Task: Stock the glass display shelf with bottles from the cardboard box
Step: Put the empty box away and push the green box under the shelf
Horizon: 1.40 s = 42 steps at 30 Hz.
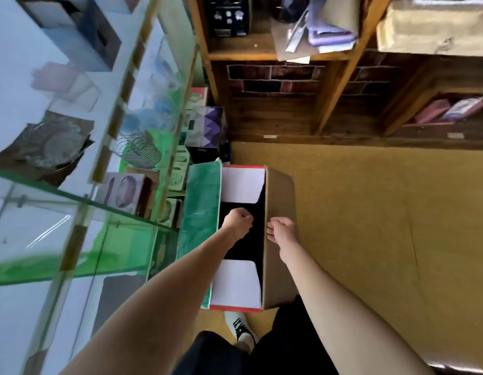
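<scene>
Reaching into the cardboard box (278, 212) on the floor at six o'clock, the left hand (239, 220) is fisted in its dark opening; whether it holds a bottle is hidden. The right hand (281, 230) pinches the flap. A blind lift could snag that flap or knock the glass shelf (72, 196) at nine o'clock.

The cardboard box (278, 234) on the floor is plain brown on its right flap, green on its left flap, with red edging at the near and far ends, two white inner flaps and a black interior. The floor (370, 212) is mustard yellow. At left, the glass display shelf (80, 201) has green-tinted edges and white panels. On the far wall, a brick pattern (275, 79) in dark red and black sits between brown wooden shelves (262, 54). A box (207, 125) with what looks like purple triangles stands beyond. The shoe (241, 330) is white with black stripes
</scene>
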{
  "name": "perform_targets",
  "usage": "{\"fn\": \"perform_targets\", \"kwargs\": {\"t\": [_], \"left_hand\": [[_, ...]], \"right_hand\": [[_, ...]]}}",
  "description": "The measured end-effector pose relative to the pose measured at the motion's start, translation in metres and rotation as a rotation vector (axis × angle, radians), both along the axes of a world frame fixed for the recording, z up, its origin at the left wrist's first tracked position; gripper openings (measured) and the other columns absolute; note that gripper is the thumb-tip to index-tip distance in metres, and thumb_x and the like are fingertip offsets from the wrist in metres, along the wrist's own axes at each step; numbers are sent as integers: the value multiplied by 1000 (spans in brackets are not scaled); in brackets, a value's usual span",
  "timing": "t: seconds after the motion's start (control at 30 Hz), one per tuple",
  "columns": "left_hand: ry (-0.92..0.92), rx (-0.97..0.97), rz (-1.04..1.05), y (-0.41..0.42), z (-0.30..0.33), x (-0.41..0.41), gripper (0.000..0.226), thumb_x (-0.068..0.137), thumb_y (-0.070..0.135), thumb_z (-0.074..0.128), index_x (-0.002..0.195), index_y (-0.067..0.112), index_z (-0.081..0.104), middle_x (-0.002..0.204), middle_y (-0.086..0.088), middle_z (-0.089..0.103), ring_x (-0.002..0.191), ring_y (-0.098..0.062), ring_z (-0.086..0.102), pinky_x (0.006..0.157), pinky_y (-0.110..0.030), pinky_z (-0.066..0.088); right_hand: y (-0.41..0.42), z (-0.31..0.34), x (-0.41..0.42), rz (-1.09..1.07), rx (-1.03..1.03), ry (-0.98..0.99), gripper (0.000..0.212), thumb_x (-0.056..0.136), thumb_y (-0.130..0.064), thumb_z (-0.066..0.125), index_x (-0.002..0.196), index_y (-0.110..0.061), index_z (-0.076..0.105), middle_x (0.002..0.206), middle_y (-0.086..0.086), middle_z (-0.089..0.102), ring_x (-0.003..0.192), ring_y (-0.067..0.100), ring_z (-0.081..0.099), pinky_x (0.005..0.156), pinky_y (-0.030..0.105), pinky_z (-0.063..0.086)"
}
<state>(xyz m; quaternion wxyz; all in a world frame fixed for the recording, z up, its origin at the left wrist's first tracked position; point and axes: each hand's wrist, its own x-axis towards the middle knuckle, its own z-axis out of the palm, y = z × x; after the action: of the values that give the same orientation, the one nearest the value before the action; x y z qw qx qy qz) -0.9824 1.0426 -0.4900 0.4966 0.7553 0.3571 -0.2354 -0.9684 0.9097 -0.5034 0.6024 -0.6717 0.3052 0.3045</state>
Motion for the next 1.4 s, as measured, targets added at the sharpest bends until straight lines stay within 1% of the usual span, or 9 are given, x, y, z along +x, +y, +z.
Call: {"fn": "perform_targets", "kwargs": {"t": [0.2, 0.37, 0.53, 0.7, 0.73, 0.83, 0.93, 1.2, 1.4], "left_hand": [[35, -62, -40, -72, -3, 49, 17, 93, 14, 51, 81, 14, 63, 79, -9, 62, 67, -24, 58, 60, -33, 47], [103, 67, -171, -102, -18, 69, 22, 94, 19, 48, 90, 12, 69, 102, -19, 71, 95, -38, 68, 77, -41, 57], [128, 168, -171, -109, -28, 81, 27, 94, 22, 47, 100, 14, 72, 102, -11, 71, 94, -32, 66, 69, -28, 49], [84, 180, -130, -105, -27, 80, 22, 93, 19, 49, 97, 14, 70, 97, -9, 71, 92, -32, 67, 70, -31, 51], [74, 173, -119, -103, -24, 79, 21, 92, 18, 50, 98, 12, 70, 98, -11, 71, 92, -33, 67, 72, -33, 53], [40, 124, -70, -96, -13, 72, 19, 91, 14, 51, 100, 10, 67, 101, -16, 71, 93, -36, 68, 73, -39, 56], [11, 65, -61, -84, 2, 64, 16, 92, 15, 50, 96, 15, 66, 101, -14, 71, 87, -34, 68, 70, -34, 54], [-119, -131, -19, -27, 36, 25, 18, 95, 9, 46, 81, 14, 56, 82, -10, 59, 71, -26, 56, 64, -32, 42], [-170, -172, -1, 23, 53, -12, 11, 100, 14, 47, 98, 12, 58, 87, -10, 62, 72, -25, 59, 63, -31, 49]], "right_hand": [[-61, -23, 29, -127, -6, 103, 20, 102, -3, 45, 114, -4, 61, 84, 3, 61, 68, 12, 54, 62, 24, 47], [-82, -47, 46, -151, 24, 161, 23, 99, -2, 46, 112, -6, 65, 78, 4, 59, 69, 16, 51, 64, 26, 44], [-86, -67, 64, -68, -5, 161, 24, 98, -10, 52, 115, -8, 67, 94, 6, 63, 85, 19, 55, 66, 27, 44], [-81, -69, 67, 41, 47, 234, 26, 101, -20, 51, 121, -8, 64, 98, 7, 61, 86, 21, 53, 65, 29, 41], [-79, -67, 66, 33, 39, 227, 28, 102, -21, 51, 123, -7, 63, 101, 7, 62, 87, 22, 55, 69, 30, 44], [-74, -54, 65, -42, 4, 196, 39, 104, -24, 48, 135, -2, 56, 133, 13, 59, 117, 31, 57, 102, 43, 48], [-68, -29, 64, -91, -87, 151, 49, 107, -34, 42, 141, -1, 50, 146, 15, 50, 130, 35, 50, 108, 42, 42], [-26, 25, 21, -174, -162, -57, 59, 105, -43, 42, 151, -5, 38, 158, 11, 38, 140, 33, 41, 113, 40, 35], [31, 54, -13, -76, -76, -12, 56, 101, -50, 48, 137, -9, 55, 137, 9, 58, 122, 32, 56, 102, 40, 47]]}}
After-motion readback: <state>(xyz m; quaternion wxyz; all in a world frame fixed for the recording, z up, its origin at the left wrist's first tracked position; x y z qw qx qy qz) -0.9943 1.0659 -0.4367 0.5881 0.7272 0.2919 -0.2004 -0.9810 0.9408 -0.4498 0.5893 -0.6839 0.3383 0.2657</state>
